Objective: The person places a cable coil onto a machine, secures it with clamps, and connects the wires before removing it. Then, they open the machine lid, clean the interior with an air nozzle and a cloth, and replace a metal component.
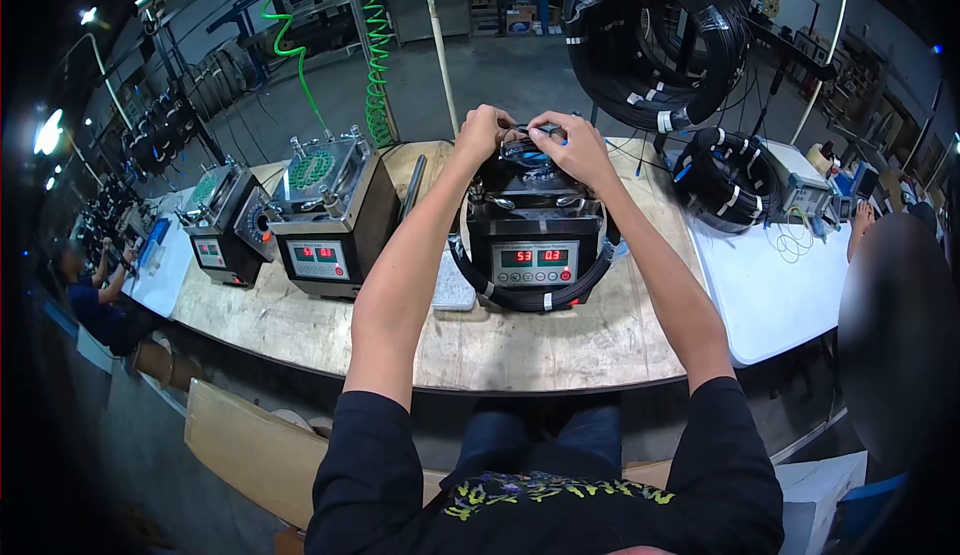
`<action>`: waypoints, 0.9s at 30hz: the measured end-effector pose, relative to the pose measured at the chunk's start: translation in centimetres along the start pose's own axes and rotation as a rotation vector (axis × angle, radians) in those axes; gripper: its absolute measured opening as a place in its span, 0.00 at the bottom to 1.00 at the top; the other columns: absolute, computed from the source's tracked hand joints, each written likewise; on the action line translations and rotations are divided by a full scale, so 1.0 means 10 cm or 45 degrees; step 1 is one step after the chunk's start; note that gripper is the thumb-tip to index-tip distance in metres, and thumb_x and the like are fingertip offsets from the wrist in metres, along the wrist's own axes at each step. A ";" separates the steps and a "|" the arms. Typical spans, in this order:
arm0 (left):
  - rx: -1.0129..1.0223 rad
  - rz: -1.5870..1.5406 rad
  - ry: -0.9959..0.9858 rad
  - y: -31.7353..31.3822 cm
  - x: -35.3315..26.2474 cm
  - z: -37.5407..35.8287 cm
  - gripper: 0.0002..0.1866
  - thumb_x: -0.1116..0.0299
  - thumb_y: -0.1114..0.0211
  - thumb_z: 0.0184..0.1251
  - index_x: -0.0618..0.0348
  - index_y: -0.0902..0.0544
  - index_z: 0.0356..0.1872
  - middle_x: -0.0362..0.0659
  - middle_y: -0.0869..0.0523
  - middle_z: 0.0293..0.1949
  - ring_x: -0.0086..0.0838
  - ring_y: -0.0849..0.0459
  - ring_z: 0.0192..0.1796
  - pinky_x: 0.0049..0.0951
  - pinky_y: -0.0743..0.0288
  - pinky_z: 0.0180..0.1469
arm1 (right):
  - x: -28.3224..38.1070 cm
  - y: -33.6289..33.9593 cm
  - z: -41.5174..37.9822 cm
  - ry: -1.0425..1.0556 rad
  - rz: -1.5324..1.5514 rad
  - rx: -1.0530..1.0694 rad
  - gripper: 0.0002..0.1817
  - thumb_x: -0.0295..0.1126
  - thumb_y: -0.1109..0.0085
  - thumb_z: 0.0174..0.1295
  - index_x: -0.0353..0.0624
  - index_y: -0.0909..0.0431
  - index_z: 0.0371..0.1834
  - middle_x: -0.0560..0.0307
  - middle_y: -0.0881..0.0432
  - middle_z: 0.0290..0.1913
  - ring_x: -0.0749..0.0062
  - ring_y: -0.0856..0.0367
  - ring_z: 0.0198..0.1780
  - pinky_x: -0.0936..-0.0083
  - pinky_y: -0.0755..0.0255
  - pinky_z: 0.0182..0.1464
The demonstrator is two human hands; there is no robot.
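Observation:
A polishing machine (pixel 534 245) with red digits on its panel stands in front of me on the wooden bench. Black cable (pixel 547 301) hangs in a loop around its front. Above the machine's top, my left hand (pixel 487 133) has its fingers closed at thin dark cables; what exactly they pinch is too small to make out. My right hand (pixel 570 147) faces it from the right, thumb and fingers pressed together by a small blue piece. Dark and blue cable strands (pixel 525 152) lie between and below both hands.
Two similar machines (pixel 318 217) (pixel 215 225) stand left on the bench (pixel 300 325). Large black cable coils (pixel 655 50) hang at the back right, with a smaller coil (pixel 728 180) below. Electronic equipment (pixel 800 190) is at the right. People sit at both sides.

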State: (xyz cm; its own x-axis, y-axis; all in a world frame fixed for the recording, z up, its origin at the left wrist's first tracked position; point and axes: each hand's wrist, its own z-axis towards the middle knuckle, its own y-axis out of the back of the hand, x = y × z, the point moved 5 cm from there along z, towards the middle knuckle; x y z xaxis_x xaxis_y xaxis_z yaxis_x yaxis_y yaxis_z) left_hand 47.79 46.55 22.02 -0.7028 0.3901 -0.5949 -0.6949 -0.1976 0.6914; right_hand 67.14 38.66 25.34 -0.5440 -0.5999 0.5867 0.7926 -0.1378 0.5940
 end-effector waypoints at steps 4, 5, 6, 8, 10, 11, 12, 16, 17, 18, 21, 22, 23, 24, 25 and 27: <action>-0.009 0.016 -0.027 -0.03 0.03 0.03 0.19 0.63 0.20 0.55 0.64 0.08 0.46 0.60 0.08 0.39 0.52 0.08 0.47 0.43 0.16 0.51 | -0.02 0.01 0.03 -0.088 -0.021 0.051 0.19 0.54 0.31 0.64 0.50 0.11 0.43 0.62 0.25 0.20 0.69 0.25 0.25 0.65 0.34 0.31; -0.016 0.020 -0.021 -0.04 0.06 0.04 0.18 0.63 0.20 0.56 0.64 0.08 0.45 0.60 0.08 0.39 0.52 0.08 0.47 0.43 0.16 0.50 | -0.01 0.00 0.03 -0.103 -0.027 0.043 0.19 0.53 0.31 0.64 0.49 0.12 0.41 0.62 0.24 0.20 0.69 0.25 0.25 0.65 0.34 0.31; -0.023 0.028 -0.018 -0.03 0.08 0.04 0.18 0.64 0.21 0.57 0.64 0.08 0.45 0.60 0.09 0.39 0.52 0.08 0.47 0.44 0.16 0.50 | 0.01 -0.01 0.03 -0.115 -0.031 0.031 0.18 0.52 0.31 0.64 0.48 0.12 0.40 0.62 0.24 0.20 0.70 0.25 0.25 0.66 0.35 0.31; -0.055 -0.144 0.060 -0.04 0.12 0.03 0.15 0.66 0.24 0.60 0.66 0.09 0.43 0.60 0.09 0.38 0.52 0.08 0.46 0.44 0.16 0.49 | 0.07 -0.03 0.06 -0.139 -0.027 -0.017 0.18 0.51 0.30 0.64 0.46 0.14 0.37 0.63 0.24 0.19 0.71 0.25 0.24 0.66 0.35 0.31; -0.094 -0.139 0.020 -0.07 0.14 0.04 0.12 0.68 0.28 0.63 0.67 0.09 0.41 0.60 0.09 0.36 0.52 0.08 0.45 0.44 0.16 0.47 | 0.12 -0.04 0.06 -0.171 -0.008 -0.094 0.18 0.49 0.29 0.64 0.44 0.15 0.34 0.63 0.24 0.18 0.72 0.26 0.24 0.67 0.36 0.31; -0.119 -0.047 -0.058 -0.07 0.13 0.04 0.10 0.70 0.29 0.64 0.68 0.09 0.39 0.60 0.09 0.35 0.52 0.08 0.43 0.44 0.16 0.46 | 0.09 -0.06 0.06 -0.173 0.022 -0.089 0.18 0.49 0.29 0.64 0.44 0.16 0.34 0.62 0.24 0.18 0.72 0.26 0.23 0.67 0.36 0.31; -0.146 0.048 -0.136 -0.04 0.07 0.02 0.09 0.71 0.31 0.65 0.68 0.10 0.38 0.60 0.09 0.34 0.53 0.08 0.42 0.44 0.16 0.45 | 0.05 -0.10 0.08 -0.173 0.053 -0.084 0.18 0.48 0.28 0.64 0.44 0.16 0.33 0.62 0.24 0.18 0.72 0.25 0.23 0.67 0.36 0.30; -0.195 0.119 -0.281 0.08 -0.17 -0.08 0.09 0.73 0.33 0.63 0.71 0.11 0.36 0.63 0.13 0.29 0.57 0.10 0.37 0.42 0.18 0.40 | -0.07 -0.17 0.15 -0.185 0.105 -0.042 0.18 0.47 0.28 0.64 0.43 0.17 0.33 0.60 0.22 0.18 0.72 0.25 0.23 0.67 0.36 0.30; -0.123 0.112 -0.288 0.10 -0.21 -0.06 0.08 0.74 0.32 0.63 0.72 0.11 0.36 0.65 0.14 0.29 0.58 0.11 0.36 0.42 0.18 0.39 | -0.09 -0.17 0.15 -0.183 0.097 -0.068 0.17 0.47 0.28 0.64 0.43 0.17 0.32 0.60 0.22 0.18 0.72 0.24 0.22 0.67 0.36 0.30; -0.048 0.108 -0.295 0.09 -0.20 -0.04 0.08 0.75 0.32 0.62 0.73 0.12 0.35 0.66 0.15 0.29 0.59 0.11 0.35 0.42 0.19 0.38 | -0.07 -0.17 0.15 -0.182 0.092 -0.096 0.17 0.46 0.28 0.64 0.42 0.17 0.32 0.60 0.22 0.18 0.72 0.24 0.22 0.67 0.36 0.30; -0.114 0.001 -0.393 0.10 -0.22 -0.06 0.06 0.79 0.32 0.59 0.74 0.13 0.34 0.68 0.17 0.29 0.59 0.12 0.34 0.42 0.20 0.36 | -0.04 -0.16 0.14 -0.200 0.090 -0.135 0.17 0.45 0.29 0.65 0.42 0.18 0.32 0.59 0.22 0.17 0.71 0.25 0.21 0.67 0.36 0.30; -0.109 0.044 -0.401 0.11 -0.20 -0.07 0.06 0.79 0.32 0.59 0.74 0.13 0.34 0.67 0.17 0.29 0.58 0.12 0.34 0.41 0.20 0.36 | -0.04 -0.17 0.14 -0.208 0.091 -0.139 0.17 0.45 0.29 0.65 0.42 0.18 0.32 0.59 0.23 0.17 0.71 0.25 0.21 0.67 0.36 0.30; -0.104 0.082 -0.411 0.10 -0.19 -0.06 0.05 0.80 0.32 0.59 0.74 0.13 0.33 0.66 0.16 0.28 0.56 0.11 0.33 0.41 0.20 0.36 | -0.05 -0.18 0.14 -0.208 0.098 -0.136 0.17 0.45 0.29 0.65 0.42 0.18 0.32 0.60 0.23 0.17 0.71 0.26 0.21 0.67 0.36 0.30; -0.098 0.119 -0.426 0.10 -0.24 -0.06 0.05 0.80 0.31 0.59 0.74 0.13 0.33 0.66 0.16 0.28 0.55 0.11 0.32 0.41 0.21 0.35 | -0.07 -0.18 0.15 -0.208 0.102 -0.136 0.17 0.45 0.29 0.65 0.42 0.18 0.32 0.60 0.23 0.17 0.72 0.26 0.21 0.67 0.36 0.30; -0.117 0.004 -0.377 0.11 -0.27 -0.07 0.05 0.79 0.31 0.61 0.74 0.13 0.33 0.65 0.15 0.28 0.53 0.11 0.32 0.40 0.21 0.35 | -0.10 -0.18 0.15 -0.210 0.105 -0.139 0.17 0.44 0.29 0.65 0.41 0.18 0.32 0.60 0.23 0.16 0.72 0.26 0.20 0.67 0.36 0.30; -0.158 -0.221 -0.275 0.13 -0.32 -0.08 0.06 0.77 0.30 0.64 0.73 0.14 0.33 0.64 0.14 0.28 0.49 0.10 0.31 0.40 0.21 0.35 | -0.13 -0.17 0.16 -0.214 0.155 -0.142 0.17 0.44 0.29 0.65 0.41 0.18 0.32 0.61 0.23 0.16 0.73 0.27 0.20 0.68 0.36 0.29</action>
State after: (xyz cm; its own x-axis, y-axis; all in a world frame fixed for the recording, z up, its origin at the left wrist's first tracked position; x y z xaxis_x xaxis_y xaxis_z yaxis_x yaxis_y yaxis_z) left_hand 49.00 44.28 24.51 -0.5328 0.6071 -0.5895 -0.8243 -0.2145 0.5240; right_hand 66.04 40.90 24.42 -0.4733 -0.4790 0.7393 0.8756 -0.1641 0.4543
